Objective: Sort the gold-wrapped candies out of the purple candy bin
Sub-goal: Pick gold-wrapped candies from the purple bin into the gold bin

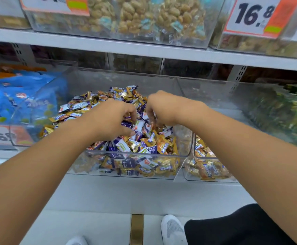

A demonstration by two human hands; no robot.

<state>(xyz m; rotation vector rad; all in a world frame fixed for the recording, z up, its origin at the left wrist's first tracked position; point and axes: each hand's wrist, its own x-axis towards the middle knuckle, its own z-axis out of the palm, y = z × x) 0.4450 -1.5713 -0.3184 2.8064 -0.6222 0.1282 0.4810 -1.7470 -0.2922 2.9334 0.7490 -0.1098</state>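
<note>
- At centre frame, the left hand (pixel 111 117) is curling its fingers over the mixed candies in the clear bin (pixel 126 171), thumb touching one; a grip cannot be told.
- Right hand (pixel 159 107) is pinching among purple wrappers just beside it.
- Gold-wrapped candies (pixel 163 144) are lying below both hands.

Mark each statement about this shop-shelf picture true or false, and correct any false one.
1. Both hands are in the middle candy bin. True.
2. The left hand is resting on the floor. False: its fingers are down among the candies.
3. The bin to the right holds gold-wrapped candies. True.
4. The price tag at upper right reads 26.8. False: it reads 16.8.
5. The right hand is holding a blue bag. False: its fingers are curled into the candies.
</note>
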